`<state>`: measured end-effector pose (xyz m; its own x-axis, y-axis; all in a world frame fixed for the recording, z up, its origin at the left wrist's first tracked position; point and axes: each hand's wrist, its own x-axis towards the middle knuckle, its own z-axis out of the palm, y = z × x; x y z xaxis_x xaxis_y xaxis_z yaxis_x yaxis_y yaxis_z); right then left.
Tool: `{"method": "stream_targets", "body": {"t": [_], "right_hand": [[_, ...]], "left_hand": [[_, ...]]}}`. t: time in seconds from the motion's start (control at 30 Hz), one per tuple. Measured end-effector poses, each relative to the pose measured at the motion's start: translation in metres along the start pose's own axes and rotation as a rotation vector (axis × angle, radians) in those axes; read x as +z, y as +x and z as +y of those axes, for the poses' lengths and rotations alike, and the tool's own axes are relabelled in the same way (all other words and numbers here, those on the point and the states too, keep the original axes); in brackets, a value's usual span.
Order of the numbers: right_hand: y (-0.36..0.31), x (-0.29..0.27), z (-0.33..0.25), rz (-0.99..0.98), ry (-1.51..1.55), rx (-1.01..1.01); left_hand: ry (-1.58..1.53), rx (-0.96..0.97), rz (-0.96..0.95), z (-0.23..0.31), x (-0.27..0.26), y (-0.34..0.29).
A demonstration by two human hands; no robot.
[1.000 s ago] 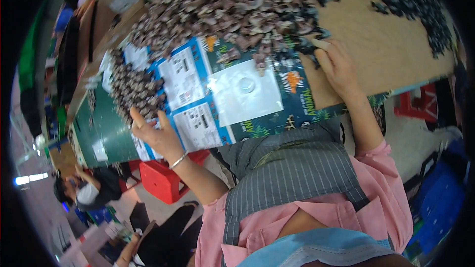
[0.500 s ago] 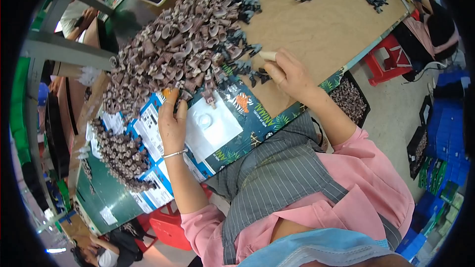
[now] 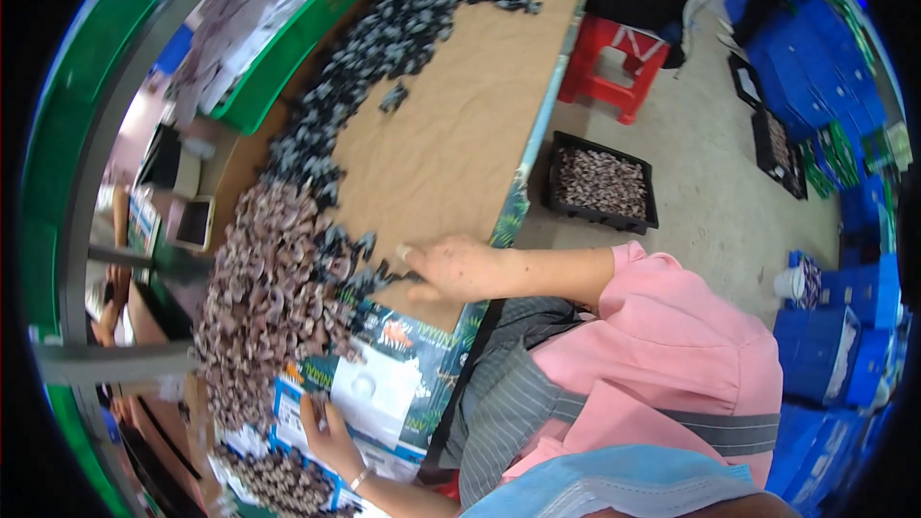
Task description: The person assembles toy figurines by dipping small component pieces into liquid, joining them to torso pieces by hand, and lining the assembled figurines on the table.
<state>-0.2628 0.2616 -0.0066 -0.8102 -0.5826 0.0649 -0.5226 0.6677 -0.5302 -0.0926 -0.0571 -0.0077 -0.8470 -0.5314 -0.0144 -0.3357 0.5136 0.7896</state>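
My left hand [image 3: 333,441] is at the near edge of a heap of small brown cup-shaped plastic pieces [image 3: 273,288]. Its fingers are curled round what looks like one small brown piece [image 3: 319,405], partly hidden by them. Farther up the table, my right hand [image 3: 456,267] rests low over brown paper [image 3: 432,134], beside a few loose dark blue-grey pieces [image 3: 363,280]. The thumb and forefinger stand apart, with pale covers on the fingertips; no held piece shows. Between the hands lies a white sheet with a clear round thing [image 3: 369,389].
Dark pieces [image 3: 384,48] line the table's far side. Brown pieces stand in rows [image 3: 283,482] near my left hand. Right of the table are a black tray of pieces [image 3: 602,182] on the floor, a red stool [image 3: 619,62] and stacked blue bins [image 3: 815,345].
The view has swung to the right, showing more floor and the full black tray. My right hand stays beside the dark pieces, my left by the brown heap.
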Motion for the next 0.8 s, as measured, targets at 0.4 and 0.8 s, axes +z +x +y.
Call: {"method": "stream_targets", "body": {"t": [0.4,0.8], "right_hand": [[-0.003,-0.005,0.030,-0.064,0.235,-0.166],[0.011,0.006,-0.051,-0.139,0.580,-0.089]], "left_hand": [[-0.328,-0.481,0.270,-0.058,-0.024,-0.055],[-0.715,-0.114,0.281,-0.010,0.035,-0.093]]}}
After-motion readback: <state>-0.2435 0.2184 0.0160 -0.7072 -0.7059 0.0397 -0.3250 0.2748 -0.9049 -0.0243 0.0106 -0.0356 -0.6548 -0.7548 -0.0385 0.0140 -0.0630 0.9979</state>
